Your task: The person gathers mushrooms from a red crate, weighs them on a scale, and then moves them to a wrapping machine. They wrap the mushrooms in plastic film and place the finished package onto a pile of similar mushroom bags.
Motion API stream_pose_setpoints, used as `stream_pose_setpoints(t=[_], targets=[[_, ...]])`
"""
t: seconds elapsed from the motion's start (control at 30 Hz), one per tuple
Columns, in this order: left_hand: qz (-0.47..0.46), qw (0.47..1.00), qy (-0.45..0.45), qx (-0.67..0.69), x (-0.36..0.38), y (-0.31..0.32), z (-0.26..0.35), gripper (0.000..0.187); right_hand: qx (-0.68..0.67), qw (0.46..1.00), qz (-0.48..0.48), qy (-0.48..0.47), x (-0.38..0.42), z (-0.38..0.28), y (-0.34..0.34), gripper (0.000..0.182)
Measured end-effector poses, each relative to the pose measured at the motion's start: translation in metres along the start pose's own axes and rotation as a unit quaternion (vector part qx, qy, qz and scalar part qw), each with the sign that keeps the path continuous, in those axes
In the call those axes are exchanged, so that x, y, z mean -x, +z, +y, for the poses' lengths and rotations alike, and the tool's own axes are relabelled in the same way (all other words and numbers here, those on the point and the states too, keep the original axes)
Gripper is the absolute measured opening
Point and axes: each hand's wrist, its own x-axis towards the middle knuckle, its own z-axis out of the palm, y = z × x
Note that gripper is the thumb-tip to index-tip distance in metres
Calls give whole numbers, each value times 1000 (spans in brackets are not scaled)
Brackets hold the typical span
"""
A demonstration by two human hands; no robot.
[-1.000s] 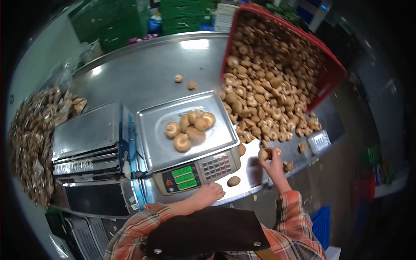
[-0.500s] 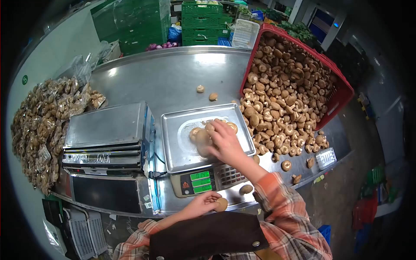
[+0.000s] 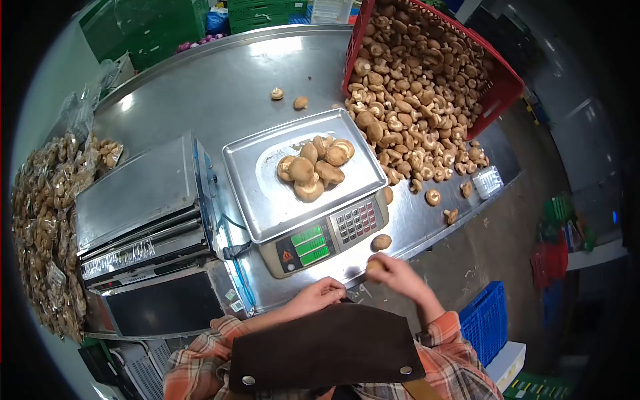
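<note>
Green crates (image 3: 267, 17) line the back of the room, behind a shiny metal bench (image 3: 200, 87) that runs across the view. Bagged mushrooms (image 3: 47, 213) are heaped at its left end, beside a flat-topped machine (image 3: 143, 187). To the right, a red crate (image 3: 507, 90) lies tipped on its side, with loose mushrooms (image 3: 413, 143) spilling from its mouth onto the metal.

Between them sits a scale (image 3: 270, 260) with its display (image 3: 311, 245) lit green (the digits are too small to read surely). On its tray (image 3: 250, 207) a cluster of mushrooms (image 3: 312, 172) rests well inside the rim.

The right hand (image 3: 395, 275) is by the bench's front edge, fingers curled around a tan mushroom (image 3: 375, 267), mostly hidden by the grip. Just beyond it, a single mushroom (image 3: 381, 243) lies on the bench near the scale's corner. The left hand (image 3: 321, 295) is before the scale, fingers bent; whether they hold anything, I cannot tell.

A light pinch around the cap seems best, since squeezing could bruise it or snap the stem. Both hands are clear of the tray, which should be good for a true reading; sleeves need the same care.
</note>
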Motion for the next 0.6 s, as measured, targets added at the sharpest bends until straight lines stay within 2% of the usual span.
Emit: stream_pose_setpoints(t=[0.1, 0.2, 0.3, 0.33, 0.43, 0.47, 0.5, 0.57, 0.6], targets=[[-53, 998, -1, -17, 1, 0, 3, 26, -3, 983, 184, -2, -8, 52, -35, 24], [-49, 997, -17, -59, 7, -3, 18, 28, 18, 962, 271, -29, -39, 120, -64, 21], [-43, 999, -5, -26, 11, -12, 11, 28, 137, 935, 323, -55, -62, 138, -83, 15], [-26, 999, -6, -22, 14, -13, 10, 28, 123, 950, 286, -15, -66, 141, -90, 17], [17, 999, 7, -28, 15, -15, 13, 27, 194, 936, 294, -3, -80, 142, -106, 17], [27, 999, 14, -39, 15, -16, 12, 27, 227, 935, 272, -32, -87, 154, -114, 18], [37, 998, 22, -52, 15, -18, 12, 26, 261, 913, 307, -68, -91, 146, -118, 18], [116, 991, 54, -49, 20, -25, 34, 24, 323, 855, 379, -142, -102, 111, -132, 19], [155, 984, 74, -51, 22, -30, 51, 23, 206, 902, 367, -98, -115, 100, -140, 20]])
